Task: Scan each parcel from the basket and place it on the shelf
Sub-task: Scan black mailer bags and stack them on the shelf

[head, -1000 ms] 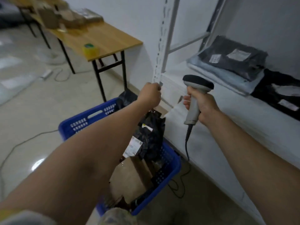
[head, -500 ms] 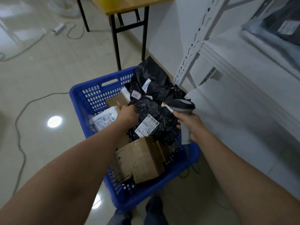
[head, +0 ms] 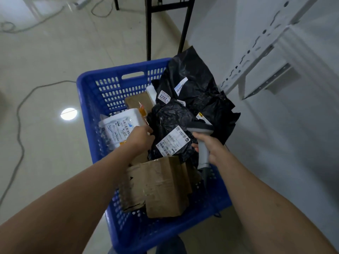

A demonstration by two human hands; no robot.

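The basket [head: 88,88] stands on the floor, with the shelf [head: 254,45] at its 2 o'clock. The parcel to take now looks to be the crumpled black bag [head: 170,116] in the middle of the pile, its label [head: 173,141] face up on the 6 o'clock side. A white pack [head: 119,125] lies at the bag's 9 o'clock, a box [head: 165,186] at its 6 o'clock, and more black bags from 12 to 2 o'clock.

The left hand [head: 140,137] is at the bag's 9 o'clock edge. Its fingers are hidden past the knuckles, so I cannot tell whether its grip has closed on the film. The right hand [head: 212,149] has its grip clamped round the handle of the scanner [head: 200,127], whose head sits just beside the label at its 3 o'clock.

To do this well, take a full fistful of film rather than a corner pinch, since the soft bag will likely sag. Lift it clear of the box and the pack. Pull the label flat, as creases or glare may spoil the read. Then tip the scanner head down squarely at the label, and scan before turning to the shelf.
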